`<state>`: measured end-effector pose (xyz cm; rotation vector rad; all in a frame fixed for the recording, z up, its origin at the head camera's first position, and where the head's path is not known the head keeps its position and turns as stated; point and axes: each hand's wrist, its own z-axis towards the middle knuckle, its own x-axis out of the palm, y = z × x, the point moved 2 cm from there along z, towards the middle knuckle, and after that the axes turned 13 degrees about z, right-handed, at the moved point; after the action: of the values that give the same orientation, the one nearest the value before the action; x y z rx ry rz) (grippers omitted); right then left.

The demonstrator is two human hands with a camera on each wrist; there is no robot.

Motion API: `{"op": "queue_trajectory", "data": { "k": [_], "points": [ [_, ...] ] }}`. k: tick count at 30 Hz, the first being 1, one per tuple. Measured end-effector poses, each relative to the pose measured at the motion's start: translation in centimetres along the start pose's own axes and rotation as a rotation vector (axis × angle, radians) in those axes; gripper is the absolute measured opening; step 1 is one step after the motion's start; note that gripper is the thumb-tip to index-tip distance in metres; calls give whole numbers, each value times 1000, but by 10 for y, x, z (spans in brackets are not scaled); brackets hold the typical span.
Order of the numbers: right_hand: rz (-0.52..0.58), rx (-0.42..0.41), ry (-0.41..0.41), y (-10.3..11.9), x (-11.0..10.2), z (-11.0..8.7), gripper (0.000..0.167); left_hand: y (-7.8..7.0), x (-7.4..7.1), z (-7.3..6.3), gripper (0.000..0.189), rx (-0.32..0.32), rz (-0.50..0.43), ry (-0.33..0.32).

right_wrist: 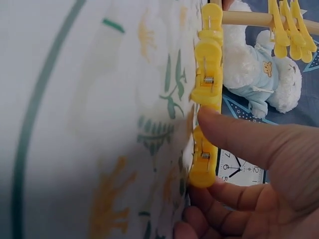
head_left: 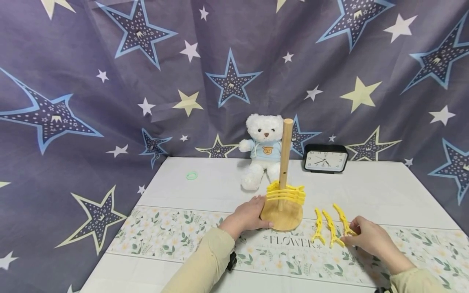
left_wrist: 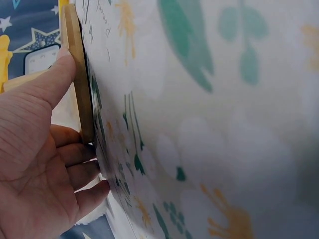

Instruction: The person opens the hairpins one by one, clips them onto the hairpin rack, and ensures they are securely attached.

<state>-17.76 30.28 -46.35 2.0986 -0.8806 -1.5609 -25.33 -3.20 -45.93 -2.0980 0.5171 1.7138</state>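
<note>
A wooden stand [head_left: 280, 219] has a round base and an upright post [head_left: 286, 146]. Several yellow clothespins [head_left: 289, 196] are clipped low on the post. My left hand [head_left: 249, 213] grips the left edge of the base, its thumb at the front and the other fingers round the side. Three loose yellow clothespins lie in a row to the right of the stand. At the rightmost clothespin [head_left: 341, 217], thumb and fingers of my right hand [head_left: 371, 236] pinch the near end. Its metal spring shows between thumb and fingers in the right wrist view, where the clothespin [right_wrist: 203, 172] lies against the tablecloth.
Behind the stand sits a white teddy bear [head_left: 253, 173] in a blue top. A black alarm clock [head_left: 325, 158] stands at the back right, and a small green ring [head_left: 191, 175] lies at the back left. A star-patterned curtain [head_left: 165, 81] hangs behind the table.
</note>
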Motion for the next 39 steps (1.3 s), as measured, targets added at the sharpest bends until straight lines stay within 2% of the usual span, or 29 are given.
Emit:
{"op": "queue_trajectory", "data": {
  "k": [5,9,22,30,39],
  "points": [
    [-3,8,-13,1,0,-1,49,-1,0,0,93,2,1,1],
    [-3,-23,-34,2,-3,-2,49,0,1,0,93,2,11,2],
    [143,-152,-260,11,-7,-16,53,2,3,2,95,7,10,-5],
    [202,-309,-379,22,-2,-23,44,1,1,1,94,5,7,-2],
    [245,-436,-449,37,-1,-31,37,0,0,-1,94,1,7,3]
  ]
}}
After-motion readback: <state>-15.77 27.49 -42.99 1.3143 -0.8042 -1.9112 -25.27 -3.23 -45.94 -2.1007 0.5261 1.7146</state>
